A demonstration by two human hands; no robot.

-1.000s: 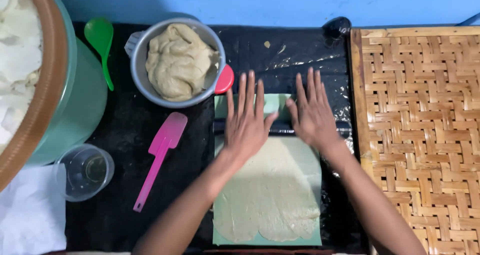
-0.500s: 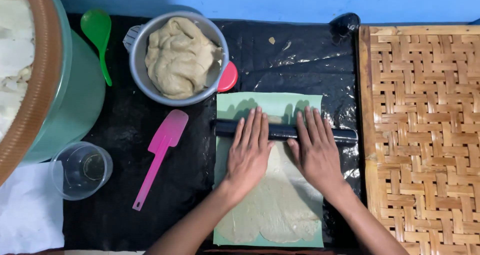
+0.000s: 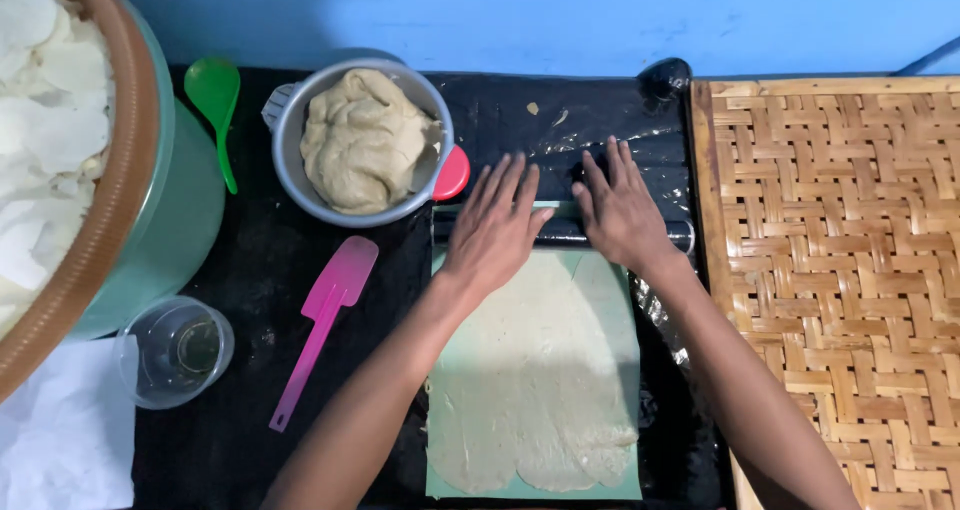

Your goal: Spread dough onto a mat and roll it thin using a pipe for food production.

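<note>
Both palms press flat on a black rolling pin (image 3: 560,228) lying across the far end of a pale green sheet (image 3: 615,300). My left hand (image 3: 492,232) covers the pin's left part, my right hand (image 3: 620,213) its right part, fingers spread. A thin flattened layer of beige dough (image 3: 535,370) covers the sheet from the pin down to its near edge. The pin's right end (image 3: 680,235) sticks out past my right wrist.
A metal bowl (image 3: 290,170) of dough stands at the back left, a red lid (image 3: 452,173) beside it. A pink spatula (image 3: 325,320), a green spoon (image 3: 215,110), a clear cup (image 3: 178,352), a large green tub (image 3: 180,230) with a basket of white chips, and a woven bamboo tray (image 3: 840,270) surround the black mat (image 3: 240,270).
The hands drew the pin toward me half a second ago, then pushed it back to the sheet's far end, leaving the dough flattened along the sheet.
</note>
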